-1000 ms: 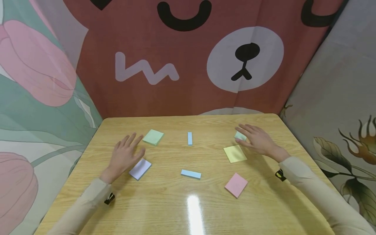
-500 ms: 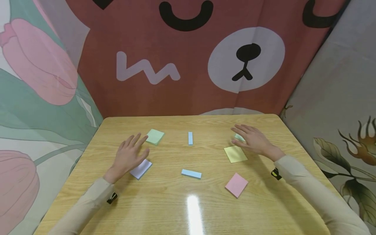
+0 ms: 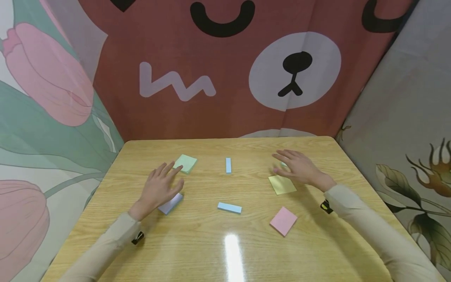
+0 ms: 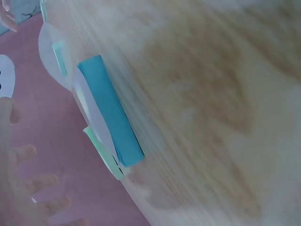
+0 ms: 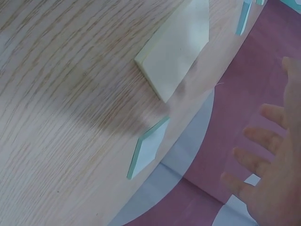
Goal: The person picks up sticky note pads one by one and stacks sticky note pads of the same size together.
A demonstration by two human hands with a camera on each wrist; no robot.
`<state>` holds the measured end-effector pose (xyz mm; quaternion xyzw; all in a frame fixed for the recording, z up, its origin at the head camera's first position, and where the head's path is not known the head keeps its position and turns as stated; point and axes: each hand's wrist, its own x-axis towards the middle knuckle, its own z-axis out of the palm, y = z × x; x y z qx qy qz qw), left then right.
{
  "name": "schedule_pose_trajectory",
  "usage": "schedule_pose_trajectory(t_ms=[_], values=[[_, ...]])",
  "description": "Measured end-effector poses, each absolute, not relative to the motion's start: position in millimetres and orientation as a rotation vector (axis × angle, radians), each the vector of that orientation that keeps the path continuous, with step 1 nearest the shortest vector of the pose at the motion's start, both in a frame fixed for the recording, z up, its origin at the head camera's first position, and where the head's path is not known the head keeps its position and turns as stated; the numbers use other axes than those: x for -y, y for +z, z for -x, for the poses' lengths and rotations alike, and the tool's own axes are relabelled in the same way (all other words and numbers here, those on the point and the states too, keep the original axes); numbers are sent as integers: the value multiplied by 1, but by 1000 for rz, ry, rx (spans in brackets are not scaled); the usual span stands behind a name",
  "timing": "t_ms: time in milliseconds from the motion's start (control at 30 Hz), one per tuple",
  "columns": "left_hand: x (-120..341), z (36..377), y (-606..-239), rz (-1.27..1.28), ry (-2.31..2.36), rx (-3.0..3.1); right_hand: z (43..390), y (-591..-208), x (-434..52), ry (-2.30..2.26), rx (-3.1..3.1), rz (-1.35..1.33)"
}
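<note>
My left hand [image 3: 156, 192] hovers over the left of the table, fingers spread and nothing in them. Below it, a lavender sticky-note pad [image 3: 171, 204] is partly covered by the hand. A larger green sticky-note pad [image 3: 186, 163] lies just beyond its fingertips. On the other side, my right hand [image 3: 299, 168] hangs with loosely extended fingers and holds nothing. It hides most of a small green pad in the head view; that small green pad [image 5: 148, 148] shows whole in the right wrist view. A yellow sticky-note pad [image 3: 282, 185] lies just below the right hand.
Two narrow blue note pads, one upright-set [image 3: 228, 165] farther back and one crosswise [image 3: 229, 208] nearer, lie mid-table. A pink pad [image 3: 283, 221] is at front right. Printed cloths [image 3: 225, 113] hang behind and beside the wooden table [image 3: 197, 250].
Both hands have drifted inward, the left one rightward and the right one leftward. More of the small green pad and the lavender pad is now covered. The pads have stayed in place.
</note>
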<state>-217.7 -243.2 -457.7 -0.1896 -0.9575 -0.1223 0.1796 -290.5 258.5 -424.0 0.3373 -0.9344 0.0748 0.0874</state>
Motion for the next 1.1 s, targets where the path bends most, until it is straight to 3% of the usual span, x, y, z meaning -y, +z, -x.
schedule_pose_trajectory(t_ms=[1100], values=[[210, 215, -465, 663, -302, 2706, 303, -434, -215, 321, 2790, -1141]])
